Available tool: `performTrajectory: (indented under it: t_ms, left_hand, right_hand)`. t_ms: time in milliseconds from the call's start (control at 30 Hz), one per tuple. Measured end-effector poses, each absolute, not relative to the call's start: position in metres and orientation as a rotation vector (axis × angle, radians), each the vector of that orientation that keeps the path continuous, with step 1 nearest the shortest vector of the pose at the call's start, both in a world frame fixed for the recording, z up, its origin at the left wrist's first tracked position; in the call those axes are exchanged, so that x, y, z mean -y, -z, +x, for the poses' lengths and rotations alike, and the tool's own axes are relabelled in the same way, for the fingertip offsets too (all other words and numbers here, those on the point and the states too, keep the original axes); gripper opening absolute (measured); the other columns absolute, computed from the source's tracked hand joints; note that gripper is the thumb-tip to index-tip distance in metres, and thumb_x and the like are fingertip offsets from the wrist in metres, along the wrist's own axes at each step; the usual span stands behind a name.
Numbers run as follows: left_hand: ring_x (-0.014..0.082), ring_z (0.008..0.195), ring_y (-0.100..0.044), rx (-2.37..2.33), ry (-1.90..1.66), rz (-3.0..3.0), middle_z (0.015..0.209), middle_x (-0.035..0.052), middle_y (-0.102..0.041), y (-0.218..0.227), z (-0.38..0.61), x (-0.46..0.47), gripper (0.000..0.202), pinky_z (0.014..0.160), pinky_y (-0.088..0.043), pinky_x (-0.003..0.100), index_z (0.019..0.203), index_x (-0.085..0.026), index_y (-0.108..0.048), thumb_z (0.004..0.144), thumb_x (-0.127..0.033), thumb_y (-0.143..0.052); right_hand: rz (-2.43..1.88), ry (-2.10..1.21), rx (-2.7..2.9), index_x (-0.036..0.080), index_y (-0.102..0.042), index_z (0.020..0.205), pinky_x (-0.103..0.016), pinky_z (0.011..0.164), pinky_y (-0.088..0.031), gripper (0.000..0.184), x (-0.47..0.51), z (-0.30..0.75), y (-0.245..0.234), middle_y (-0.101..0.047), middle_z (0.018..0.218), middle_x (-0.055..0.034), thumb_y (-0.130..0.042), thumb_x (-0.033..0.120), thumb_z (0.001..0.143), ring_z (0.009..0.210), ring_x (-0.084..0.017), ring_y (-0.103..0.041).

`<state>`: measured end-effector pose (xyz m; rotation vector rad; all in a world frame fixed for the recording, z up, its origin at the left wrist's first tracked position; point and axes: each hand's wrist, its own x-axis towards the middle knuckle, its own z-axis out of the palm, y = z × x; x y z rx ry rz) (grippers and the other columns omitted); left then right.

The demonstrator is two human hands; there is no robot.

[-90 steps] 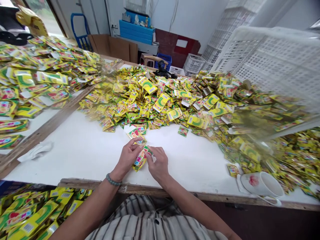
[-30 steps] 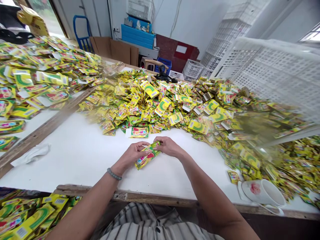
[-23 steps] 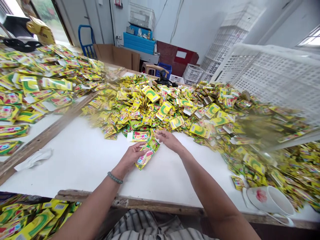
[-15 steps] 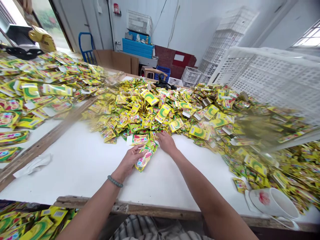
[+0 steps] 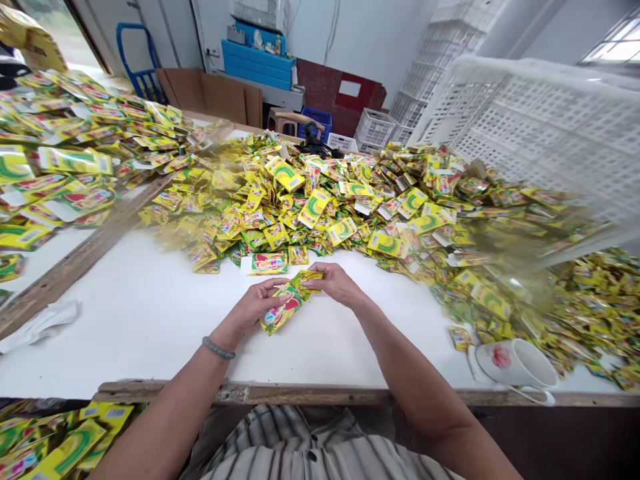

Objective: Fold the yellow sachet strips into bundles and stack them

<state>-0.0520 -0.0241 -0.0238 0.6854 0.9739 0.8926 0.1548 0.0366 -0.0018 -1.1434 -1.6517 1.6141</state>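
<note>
My left hand (image 5: 253, 308) is closed on a small stack of yellow-green sachets (image 5: 279, 311), held just above the white table (image 5: 150, 320). My right hand (image 5: 336, 283) pinches another yellow sachet (image 5: 309, 277) and holds it against the top of that stack. Just beyond the hands lies a single sachet with a white tab (image 5: 265, 263). Behind it spreads a big heap of the same sachets (image 5: 325, 200).
A white plastic crate (image 5: 540, 133) leans over the heap on the right. A white cup with a red flower (image 5: 517, 363) lies tipped near the table's front edge. More sachets are piled on the left table (image 5: 65, 167) and in a bin at lower left (image 5: 60, 440). A crumpled white cloth (image 5: 43, 321) lies at left.
My right hand reached forward to the heap's edge, then came back with a sachet to the stack in my left hand. The left hand kept hold of the stack.
</note>
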Motion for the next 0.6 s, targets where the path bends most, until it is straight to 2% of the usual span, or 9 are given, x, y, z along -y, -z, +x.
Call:
performTrajectory:
  t_ms: [100,200,333,500,600]
  left_hand:
    - [0.0174,0.069,-0.071,-0.950,-0.869,0.690,0.087,0.0064,-0.078,0.021,-0.052,0.027,0.066,0.067,-0.052,0.027,0.113,-0.014,-0.065,0.055,-0.029,-0.092]
    - [0.0187,0.073,-0.072,-0.931,-0.890,0.693,0.091,0.0070,-0.078,0.022,-0.050,0.027,0.064,0.069,-0.053,0.028,0.113,-0.015,-0.066,0.055,-0.028,-0.091]
    - [0.0198,0.074,-0.072,-0.934,-0.906,0.725,0.092,0.0070,-0.078,0.026,-0.048,0.026,0.061,0.070,-0.053,0.030,0.113,-0.015,-0.068,0.058,-0.031,-0.090]
    - [0.0189,0.075,-0.072,-0.940,-0.916,0.694,0.088,0.0050,-0.079,0.028,-0.047,0.026,0.063,0.072,-0.054,0.029,0.112,-0.015,-0.069,0.054,-0.029,-0.092]
    - [0.0193,0.076,-0.072,-0.962,-0.978,0.678,0.092,0.0051,-0.078,0.026,-0.046,0.026,0.063,0.073,-0.054,0.030,0.111,-0.015,-0.070,0.054,-0.030,-0.092]
  right_hand:
    - [-1.122,-1.440,1.910,0.018,-0.070,0.079,-0.030,0.076,-0.047,0.013,-0.039,0.155,-0.008,-0.063,0.083,-0.0015,-0.068,0.030,0.075,0.079,-0.017,-0.059]
    - [-1.099,-1.326,2.122,0.019,-0.072,0.079,-0.028,0.075,-0.045,0.012,-0.041,0.156,-0.015,-0.062,0.081,-0.0008,-0.061,0.024,0.081,0.079,-0.016,-0.058]
    - [-1.179,-1.193,2.185,0.019,-0.069,0.078,-0.026,0.073,-0.042,0.005,-0.037,0.147,-0.015,-0.063,0.080,0.0004,-0.067,0.017,0.075,0.080,-0.016,-0.057]
    - [-1.248,-1.067,2.110,0.021,-0.065,0.084,-0.024,0.064,-0.037,0.015,-0.027,0.130,-0.007,-0.054,0.067,0.0053,-0.064,0.013,0.071,0.065,-0.013,-0.049]
    - [-1.237,-1.022,2.011,0.022,-0.067,0.096,-0.026,0.069,-0.042,0.022,-0.025,0.133,-0.011,-0.061,0.079,0.0018,-0.067,0.023,0.074,0.073,-0.015,-0.053]
